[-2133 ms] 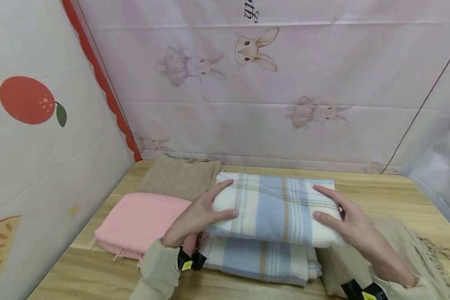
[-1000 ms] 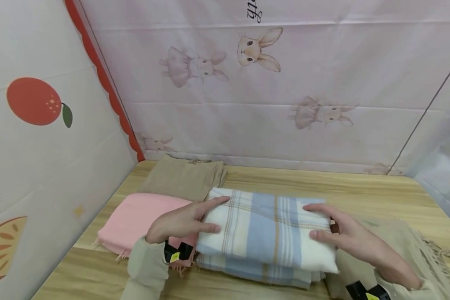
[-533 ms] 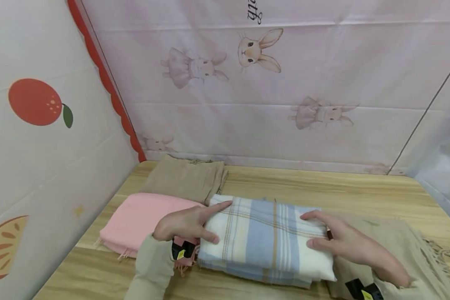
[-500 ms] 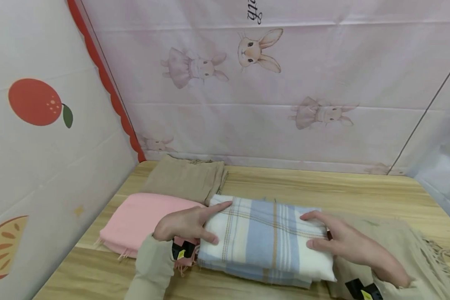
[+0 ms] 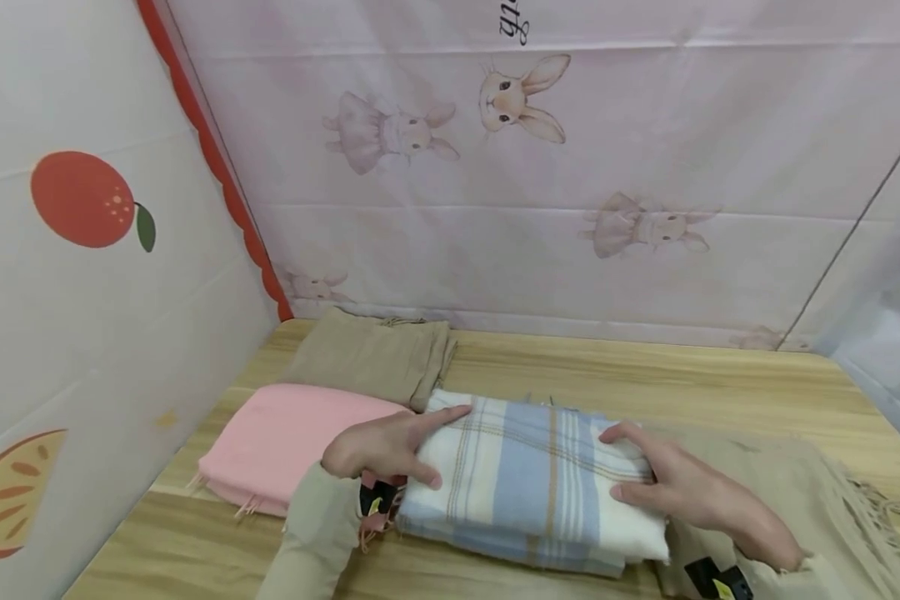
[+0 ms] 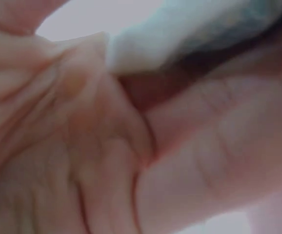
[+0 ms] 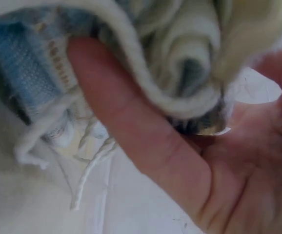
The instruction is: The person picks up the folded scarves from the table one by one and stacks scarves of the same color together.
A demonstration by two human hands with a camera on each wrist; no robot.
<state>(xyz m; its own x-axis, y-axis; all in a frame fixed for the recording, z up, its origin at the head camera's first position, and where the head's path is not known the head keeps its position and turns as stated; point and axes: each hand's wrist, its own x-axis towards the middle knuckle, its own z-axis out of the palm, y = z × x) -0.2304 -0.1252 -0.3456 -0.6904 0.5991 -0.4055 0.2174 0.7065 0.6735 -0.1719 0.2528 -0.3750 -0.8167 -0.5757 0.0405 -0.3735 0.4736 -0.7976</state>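
A folded blue, white and tan plaid scarf point(image 5: 525, 467) lies at the front middle, on a matching folded plaid layer point(image 5: 495, 544) whose front edge shows beneath it. My left hand point(image 5: 386, 446) grips its left end, thumb and index finger on top and the other fingers out of sight. At the right end my right hand point(image 5: 682, 479) holds it the same way. White twisted fringe point(image 7: 155, 95) and rolled layers of cloth show in the right wrist view, with a finger point(image 7: 131, 112) under them. The left wrist view is mostly palm, with a pale cloth edge point(image 6: 141, 46) against it.
A folded pink scarf point(image 5: 292, 437) sits left of the plaid one, beside the left hand. Behind it lies a folded tan scarf point(image 5: 367, 354). Another tan fringed scarf point(image 5: 772, 475) spreads under the right forearm. Printed curtains stand behind and left of the wooden table point(image 5: 690, 375).
Both hands have brought the upper plaid bundle down and nearer the body, closing the gap over the lower layer. Over the last half second the hands have barely shifted.
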